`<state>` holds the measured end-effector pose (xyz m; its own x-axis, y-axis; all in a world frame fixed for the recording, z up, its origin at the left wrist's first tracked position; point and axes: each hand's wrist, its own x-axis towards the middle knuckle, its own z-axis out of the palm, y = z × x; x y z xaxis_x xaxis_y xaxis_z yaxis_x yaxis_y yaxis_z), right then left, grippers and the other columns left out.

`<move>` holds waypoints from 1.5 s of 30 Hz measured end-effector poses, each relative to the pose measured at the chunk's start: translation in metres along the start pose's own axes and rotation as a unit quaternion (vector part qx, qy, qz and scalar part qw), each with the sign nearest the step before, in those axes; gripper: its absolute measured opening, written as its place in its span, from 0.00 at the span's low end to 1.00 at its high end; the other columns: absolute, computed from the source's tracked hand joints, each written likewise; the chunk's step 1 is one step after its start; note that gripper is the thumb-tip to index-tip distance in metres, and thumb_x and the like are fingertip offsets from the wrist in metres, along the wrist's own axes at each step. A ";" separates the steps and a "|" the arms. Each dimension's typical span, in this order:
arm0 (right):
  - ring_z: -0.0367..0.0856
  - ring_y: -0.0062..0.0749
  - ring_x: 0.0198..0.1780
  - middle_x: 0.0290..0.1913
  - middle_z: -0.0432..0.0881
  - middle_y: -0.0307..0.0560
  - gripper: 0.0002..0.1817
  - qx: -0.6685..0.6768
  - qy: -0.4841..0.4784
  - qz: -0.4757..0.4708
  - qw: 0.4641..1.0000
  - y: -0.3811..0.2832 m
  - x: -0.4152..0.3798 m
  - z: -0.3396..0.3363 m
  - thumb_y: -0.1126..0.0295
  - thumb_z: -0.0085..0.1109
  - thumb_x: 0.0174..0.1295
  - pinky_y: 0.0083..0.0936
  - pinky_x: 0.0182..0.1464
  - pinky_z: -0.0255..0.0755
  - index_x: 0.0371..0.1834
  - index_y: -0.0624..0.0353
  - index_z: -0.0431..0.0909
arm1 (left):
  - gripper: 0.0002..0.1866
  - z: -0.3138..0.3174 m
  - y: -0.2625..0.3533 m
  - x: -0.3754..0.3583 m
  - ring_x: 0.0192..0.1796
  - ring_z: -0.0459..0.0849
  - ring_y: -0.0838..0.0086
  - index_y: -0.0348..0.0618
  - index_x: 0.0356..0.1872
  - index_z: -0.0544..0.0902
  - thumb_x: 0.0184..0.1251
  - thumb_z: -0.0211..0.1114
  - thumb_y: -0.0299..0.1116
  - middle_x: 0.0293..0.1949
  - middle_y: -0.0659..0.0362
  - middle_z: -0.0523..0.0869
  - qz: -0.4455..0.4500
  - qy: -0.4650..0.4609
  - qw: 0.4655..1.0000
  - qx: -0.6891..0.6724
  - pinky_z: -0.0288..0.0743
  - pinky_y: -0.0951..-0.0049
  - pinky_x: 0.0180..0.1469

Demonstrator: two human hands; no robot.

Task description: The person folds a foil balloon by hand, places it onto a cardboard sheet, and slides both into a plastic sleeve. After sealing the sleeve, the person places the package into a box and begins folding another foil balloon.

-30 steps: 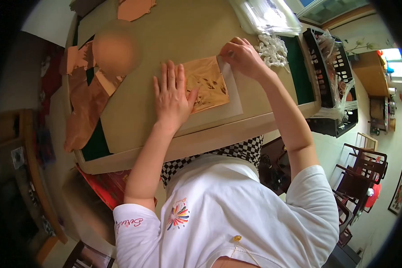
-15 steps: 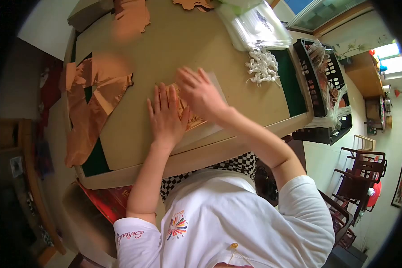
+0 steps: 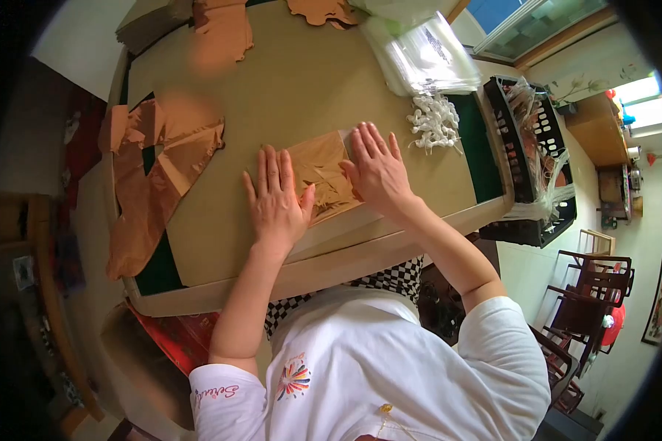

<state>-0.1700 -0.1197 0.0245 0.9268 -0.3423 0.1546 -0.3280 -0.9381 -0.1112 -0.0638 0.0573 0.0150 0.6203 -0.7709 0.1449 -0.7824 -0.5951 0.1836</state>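
Surface: tan board tabletop (image 3: 287, 81)
Sheet: copper-coloured square foil sheet (image 3: 324, 173), near the tabletop's front edge
Left hand (image 3: 276, 202): spread flat on sheet
Right hand (image 3: 377, 173): spread flat on sheet

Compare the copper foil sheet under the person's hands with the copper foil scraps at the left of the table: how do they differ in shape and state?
The copper foil sheet is a neat square lying flat; the copper foil scraps are ragged, crumpled and torn. The sheet is pressed under the left hand and right hand; nothing touches the scraps. The sheet rests on a pale backing sheet; the scraps lie on the table. Both share the coppery colour.
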 end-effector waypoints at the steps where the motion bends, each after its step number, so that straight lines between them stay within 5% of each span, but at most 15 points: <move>1: 0.50 0.39 0.79 0.77 0.56 0.50 0.34 -0.003 0.004 -0.004 1.000 -0.004 0.005 -0.005 0.53 0.44 0.71 0.50 0.78 0.39 0.75 0.59 0.57 | 0.40 0.000 0.000 0.001 0.79 0.46 0.53 0.38 0.75 0.52 0.71 0.53 0.51 0.76 0.44 0.52 0.001 -0.003 1.000 -0.006 0.40 0.41 0.75; 6: 0.52 0.41 0.78 0.75 0.60 0.50 0.29 0.095 -0.010 -0.129 0.987 -0.041 0.020 0.018 0.58 0.46 0.70 0.51 0.77 0.41 0.72 0.57 0.63 | 0.39 0.000 0.001 -0.001 0.79 0.48 0.55 0.38 0.75 0.54 0.71 0.53 0.52 0.77 0.45 0.52 -0.002 -0.012 1.000 0.008 0.40 0.42 0.76; 10: 0.54 0.38 0.78 0.75 0.63 0.44 0.26 0.083 0.007 -0.090 0.992 -0.013 0.021 0.011 0.58 0.41 0.73 0.53 0.77 0.42 0.72 0.55 0.65 | 0.39 -0.001 0.002 0.001 0.79 0.48 0.57 0.39 0.75 0.56 0.70 0.53 0.52 0.77 0.47 0.52 -0.008 -0.016 1.000 0.002 0.40 0.43 0.76; 14: 0.60 0.43 0.74 0.70 0.69 0.43 0.22 0.089 0.023 -0.025 0.995 0.024 0.030 0.005 0.59 0.46 0.72 0.52 0.72 0.54 0.67 0.49 0.69 | 0.39 -0.001 0.003 0.001 0.79 0.49 0.56 0.39 0.75 0.55 0.70 0.54 0.51 0.77 0.46 0.53 -0.008 -0.009 1.000 0.002 0.41 0.43 0.76; 15: 0.68 0.43 0.68 0.62 0.75 0.47 0.17 0.156 0.076 -0.043 0.984 0.028 0.036 -0.003 0.62 0.54 0.67 0.46 0.66 0.63 0.58 0.50 0.76 | 0.39 0.000 0.002 -0.001 0.79 0.49 0.55 0.39 0.75 0.55 0.70 0.55 0.49 0.76 0.45 0.53 -0.004 -0.002 1.000 -0.006 0.42 0.42 0.76; 18: 0.74 0.42 0.59 0.55 0.78 0.50 0.14 0.179 -0.038 0.080 0.980 0.033 0.050 -0.026 0.68 0.62 0.60 0.38 0.60 0.68 0.48 0.57 0.79 | 0.39 -0.002 0.002 0.001 0.79 0.50 0.54 0.39 0.75 0.54 0.71 0.55 0.48 0.76 0.45 0.53 -0.001 0.009 1.000 -0.020 0.42 0.41 0.75; 19: 0.79 0.40 0.49 0.46 0.82 0.50 0.13 0.181 -0.024 0.046 0.982 0.040 0.052 -0.018 0.67 0.64 0.58 0.35 0.52 0.73 0.45 0.59 0.80 | 0.38 -0.002 0.003 0.000 0.79 0.50 0.55 0.39 0.75 0.54 0.71 0.55 0.48 0.76 0.45 0.53 -0.002 0.007 1.000 -0.023 0.42 0.41 0.76; 25: 0.82 0.26 0.33 0.31 0.84 0.45 0.11 0.363 -0.183 0.110 0.907 0.050 0.074 -0.028 0.67 0.63 0.58 0.26 0.37 0.77 0.41 0.61 0.80 | 0.39 0.003 -0.002 0.000 0.79 0.48 0.56 0.41 0.76 0.52 0.73 0.53 0.51 0.77 0.47 0.53 -0.012 -0.006 0.999 -0.032 0.38 0.43 0.76; 30: 0.81 0.24 0.31 0.30 0.84 0.43 0.08 0.185 -0.279 0.056 0.941 0.092 0.069 -0.080 0.68 0.61 0.58 0.26 0.34 0.76 0.38 0.58 0.83 | 0.38 0.000 0.000 0.002 0.79 0.48 0.56 0.41 0.76 0.52 0.73 0.52 0.51 0.77 0.46 0.53 -0.016 -0.005 0.999 -0.029 0.38 0.42 0.76; 34: 0.81 0.26 0.30 0.26 0.83 0.41 0.07 0.097 -0.115 0.088 0.985 0.144 0.080 -0.146 0.67 0.61 0.58 0.26 0.33 0.74 0.38 0.55 0.82 | 0.38 0.003 -0.001 0.000 0.79 0.49 0.57 0.38 0.75 0.55 0.74 0.49 0.53 0.76 0.45 0.54 -0.005 0.008 1.000 -0.017 0.39 0.41 0.76; 37: 0.82 0.30 0.30 0.26 0.82 0.47 0.06 0.045 0.119 0.076 0.989 0.130 0.092 -0.152 0.66 0.57 0.63 0.28 0.33 0.73 0.40 0.51 0.80 | 0.38 0.004 -0.003 0.001 0.79 0.48 0.57 0.37 0.75 0.55 0.73 0.51 0.52 0.76 0.45 0.53 -0.006 0.006 1.000 -0.027 0.39 0.41 0.76; 38: 0.85 0.53 0.37 0.33 0.84 0.55 0.09 0.046 0.134 0.112 0.984 0.121 0.098 -0.142 0.62 0.55 0.61 0.44 0.40 0.76 0.41 0.48 0.81 | 0.38 0.003 -0.002 0.002 0.79 0.48 0.57 0.37 0.75 0.55 0.73 0.51 0.51 0.76 0.45 0.53 -0.004 0.009 1.000 -0.027 0.39 0.41 0.76; 42: 0.84 0.54 0.41 0.39 0.85 0.54 0.10 0.099 0.099 0.077 0.987 0.103 0.118 -0.067 0.62 0.54 0.63 0.43 0.44 0.77 0.42 0.49 0.82 | 0.38 -0.001 -0.002 0.000 0.80 0.45 0.58 0.39 0.76 0.51 0.74 0.50 0.52 0.77 0.46 0.50 -0.010 -0.017 0.999 -0.028 0.36 0.42 0.76; 45: 0.84 0.53 0.43 0.42 0.85 0.52 0.10 0.104 0.168 0.090 0.976 0.086 0.119 -0.051 0.63 0.54 0.63 0.41 0.46 0.77 0.43 0.50 0.82 | 0.39 -0.006 -0.001 0.000 0.80 0.44 0.58 0.39 0.76 0.49 0.75 0.49 0.52 0.78 0.46 0.48 -0.009 -0.038 0.999 -0.022 0.34 0.42 0.77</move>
<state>-0.0969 -0.2439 0.0833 0.7335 -0.5318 0.4233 -0.4035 -0.8419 -0.3583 -0.0623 0.0597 0.0208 0.6268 -0.7762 0.0679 -0.7672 -0.5997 0.2276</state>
